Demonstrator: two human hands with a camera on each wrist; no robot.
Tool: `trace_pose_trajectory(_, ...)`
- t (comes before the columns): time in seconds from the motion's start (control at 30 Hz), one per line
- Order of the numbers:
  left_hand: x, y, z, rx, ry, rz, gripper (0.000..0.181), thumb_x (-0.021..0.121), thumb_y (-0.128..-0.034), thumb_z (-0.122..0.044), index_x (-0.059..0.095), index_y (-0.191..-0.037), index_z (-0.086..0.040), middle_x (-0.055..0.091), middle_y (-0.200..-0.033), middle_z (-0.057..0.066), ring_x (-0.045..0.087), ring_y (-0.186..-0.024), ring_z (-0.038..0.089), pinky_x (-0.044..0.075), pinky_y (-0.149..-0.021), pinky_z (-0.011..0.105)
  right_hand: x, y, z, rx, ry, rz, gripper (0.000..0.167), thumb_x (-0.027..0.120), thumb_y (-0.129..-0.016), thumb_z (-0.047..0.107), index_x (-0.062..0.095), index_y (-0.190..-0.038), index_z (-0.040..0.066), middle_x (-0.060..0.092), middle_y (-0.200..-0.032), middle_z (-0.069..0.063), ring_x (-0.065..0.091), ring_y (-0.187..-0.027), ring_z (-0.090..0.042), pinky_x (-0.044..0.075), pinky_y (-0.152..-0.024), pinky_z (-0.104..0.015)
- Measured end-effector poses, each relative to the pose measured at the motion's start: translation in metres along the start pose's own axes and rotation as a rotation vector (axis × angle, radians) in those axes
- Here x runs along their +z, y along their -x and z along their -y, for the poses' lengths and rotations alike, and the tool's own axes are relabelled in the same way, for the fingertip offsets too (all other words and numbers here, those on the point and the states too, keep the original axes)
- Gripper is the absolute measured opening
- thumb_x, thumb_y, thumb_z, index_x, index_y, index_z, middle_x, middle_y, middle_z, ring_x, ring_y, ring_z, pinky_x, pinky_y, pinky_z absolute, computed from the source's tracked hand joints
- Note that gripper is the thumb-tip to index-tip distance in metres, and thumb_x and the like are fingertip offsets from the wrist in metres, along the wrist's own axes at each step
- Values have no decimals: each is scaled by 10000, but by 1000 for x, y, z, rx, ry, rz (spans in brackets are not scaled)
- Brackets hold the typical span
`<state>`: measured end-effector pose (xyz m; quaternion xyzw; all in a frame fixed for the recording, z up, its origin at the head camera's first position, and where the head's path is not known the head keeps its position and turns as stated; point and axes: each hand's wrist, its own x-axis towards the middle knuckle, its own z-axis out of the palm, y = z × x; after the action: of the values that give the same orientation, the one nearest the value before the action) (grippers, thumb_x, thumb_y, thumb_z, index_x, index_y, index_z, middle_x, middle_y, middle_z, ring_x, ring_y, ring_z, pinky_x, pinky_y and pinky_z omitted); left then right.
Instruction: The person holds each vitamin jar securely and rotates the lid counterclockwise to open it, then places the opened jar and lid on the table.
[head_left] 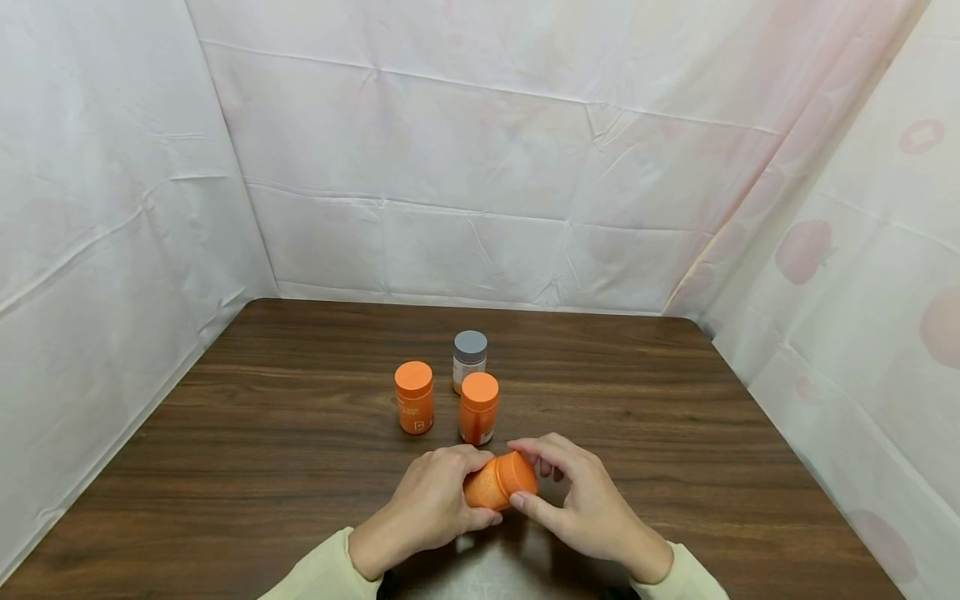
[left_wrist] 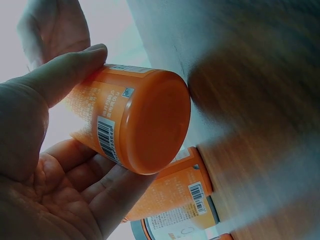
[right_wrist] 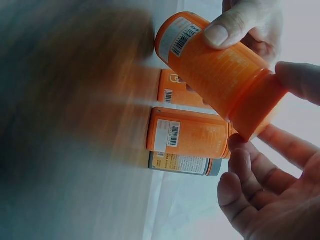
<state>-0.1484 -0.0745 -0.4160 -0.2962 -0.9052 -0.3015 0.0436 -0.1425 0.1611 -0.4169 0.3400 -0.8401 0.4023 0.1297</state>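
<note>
A white, faintly patterned curtain [head_left: 480, 167] is enclosing the back and both sides of a dark wood-grain tabletop [head_left: 225, 467]. A tilted orange bottle [head_left: 485, 490] is lying between the two grips at the near middle of this surface. Whether its base is touching the wood, the views are leaving unclear.

Left grip [head_left: 435, 500]: thumb and fingers are holding the bottle body from the left. Right grip [head_left: 592, 504]: thumb and forefinger are pinching the orange cap [head_left: 519, 473] across its rim, while the other fingers are curving loosely beside it.

Governing relation: the long axis is running from the base, at the left palm, toward the cap, which is pointing right and sitting higher than the base. The right grip is therefore standing nearer the cap end, the left nearer the base end. The cap is sitting on the body.

Clearance: a right-hand standing orange bottle [head_left: 478, 423] is standing just beyond the left fingers and limiting room on the far side. A left-hand standing orange bottle [head_left: 415, 410] and a grey-capped bottle [head_left: 470, 350] are standing farther back. Bare wood is extending right of the right grip, and the side edges are lying well apart from both grips.
</note>
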Motion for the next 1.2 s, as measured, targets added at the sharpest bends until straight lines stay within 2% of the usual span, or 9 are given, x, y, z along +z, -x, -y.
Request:
trace_pose_trajectory(0.23, 0, 0, 0, 1, 4, 2, 397, 958, -691, -312, 713, -1000, -273, 600, -871, -167, 512, -703, 25, 432, -639, 256, -3, -1, -1, -81, -36, 47, 557, 832, -867, 188, 611, -1377, 230, 631, -1229, 65, 600, -950, -110, 516, -767, -322)
trace_pose_trajectory(0.43, 0, 1, 0, 1, -3, 1, 433, 955, -695, -323, 735, -1063, -262, 636, -920, -165, 527, -735, 16, 451, -662, 267, -3, -1, -1, -132, -34, 51, 701, 846, -737, 4, 626, -1369, 211, 590, -1299, 41, 596, -1135, -151, 530, -907, -374)
trace_pose_trajectory(0.57, 0, 1, 0, 5, -2, -3, 427, 958, -689, -315, 731, -1046, -261, 623, -902, -168, 521, -722, 14, 444, -650, 259, -3, -1, 1, -119, -19, 45, 705, 875, -745, 52, 621, -1378, 231, 580, -1317, 43, 568, -1188, -158, 492, -973, -367)
trace_pose_trajectory(0.73, 0, 1, -1, 3, 1, -10, 390, 965, -672, -304, 700, -958, -282, 573, -841, -174, 497, -678, 21, 416, -616, 248, -2, 0, 2, -67, -16, 9, 566, 858, -853, 244, 618, -1365, 240, 623, -1267, 38, 602, -1100, -153, 521, -898, -353)
trace_pose_trajectory(0.87, 0, 1, -1, -7, 6, -4, 380, 965, -675, -310, 689, -935, -290, 559, -828, -171, 492, -668, 28, 410, -610, 250, -2, 0, -1, -5, 19, -29, 479, 831, -876, 350, 648, -1306, 241, 656, -1101, 79, 593, -929, -110, 511, -776, -324)
trace_pose_trajectory(1.0, -1, 1, -1, -8, 12, 3, 382, 964, -680, -316, 692, -947, -290, 565, -840, -170, 495, -678, 28, 413, -618, 253, -1, 1, -1, 45, 44, -54, 408, 834, -868, 365, 688, -1221, 223, 633, -945, 102, 574, -809, -118, 496, -687, -303)
trace_pose_trajectory(1.2, -1, 1, -1, -6, 12, 5, 387, 965, -680, -322, 696, -956, -292, 567, -843, -176, 496, -687, 25, 417, -633, 257, 1, 0, 1, 87, 18, -69, 333, 831, -873, 350, 701, -1153, 226, 626, -858, 87, 573, -706, -172, 484, -624, -289)
